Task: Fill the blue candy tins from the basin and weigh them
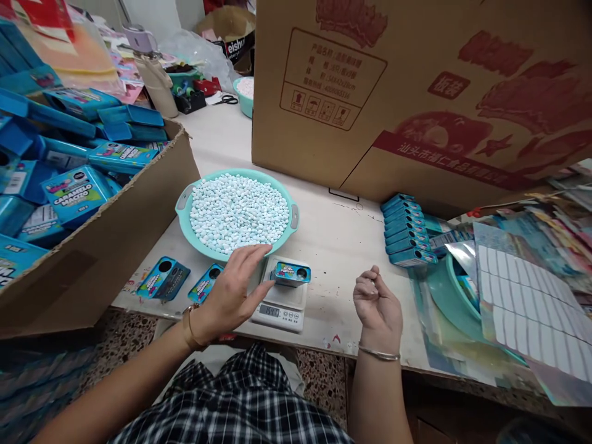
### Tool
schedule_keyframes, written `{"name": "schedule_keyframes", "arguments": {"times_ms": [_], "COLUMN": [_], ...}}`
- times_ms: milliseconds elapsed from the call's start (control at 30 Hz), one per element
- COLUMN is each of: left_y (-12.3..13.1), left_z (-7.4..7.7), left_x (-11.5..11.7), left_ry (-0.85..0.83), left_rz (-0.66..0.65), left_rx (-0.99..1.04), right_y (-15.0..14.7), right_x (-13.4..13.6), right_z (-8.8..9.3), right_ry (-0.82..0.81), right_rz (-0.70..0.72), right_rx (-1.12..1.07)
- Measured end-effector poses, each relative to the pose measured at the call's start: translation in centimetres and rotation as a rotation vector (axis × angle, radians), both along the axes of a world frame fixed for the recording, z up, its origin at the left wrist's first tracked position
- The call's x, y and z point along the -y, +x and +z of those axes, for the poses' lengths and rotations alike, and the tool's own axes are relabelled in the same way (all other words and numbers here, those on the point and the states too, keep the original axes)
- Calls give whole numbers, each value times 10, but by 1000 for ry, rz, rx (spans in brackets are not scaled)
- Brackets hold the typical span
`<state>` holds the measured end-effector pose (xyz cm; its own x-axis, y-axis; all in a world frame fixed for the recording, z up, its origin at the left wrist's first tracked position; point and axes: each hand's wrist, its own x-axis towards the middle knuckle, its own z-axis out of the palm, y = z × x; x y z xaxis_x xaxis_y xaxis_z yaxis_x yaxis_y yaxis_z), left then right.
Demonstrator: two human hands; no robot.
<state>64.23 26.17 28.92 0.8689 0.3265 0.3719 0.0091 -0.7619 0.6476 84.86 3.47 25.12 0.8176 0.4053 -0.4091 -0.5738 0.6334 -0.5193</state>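
Note:
My left hand (231, 287) is spread over the table's front, thumb tip close to a blue candy tin (293, 273); whether it touches I cannot tell. That tin stands on a white digital scale (280, 311) with a lit display. Behind the hand sits a turquoise bowl (185, 225) full of small pale blue candies (238, 209). Two more blue tins, one dark-sided (164, 277) and one partly covered by my hand (204, 283), stand to the left. My right hand (378, 302) hovers right of the scale, fingers curled in a pinch; anything between them is too small to name.
An open carton (152, 179) heaped with blue tins (78, 194) stands left. A large printed cardboard box (319, 135) blocks the back. At right are a row of tins (407, 231), a teal basin (446, 296) and a sticker sheet (531, 302). Scissors (226, 100) lie behind.

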Motion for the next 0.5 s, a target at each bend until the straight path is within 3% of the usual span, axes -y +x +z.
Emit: {"name": "schedule_keyframes", "arguments": {"times_ms": [133, 333, 500], "left_y": [19, 55, 109], "left_z": [6, 3, 20], "left_x": [-3, 9, 12], "left_ry": [148, 419, 597], "left_rz": [-78, -223, -280], "left_rx": [-110, -402, -426], "right_y": [-1, 0, 7], "right_x": [7, 5, 13], "right_z": [-24, -42, -58], "right_ry": [12, 49, 138], "right_rz": [0, -5, -60], "right_rx": [-104, -173, -276]}}
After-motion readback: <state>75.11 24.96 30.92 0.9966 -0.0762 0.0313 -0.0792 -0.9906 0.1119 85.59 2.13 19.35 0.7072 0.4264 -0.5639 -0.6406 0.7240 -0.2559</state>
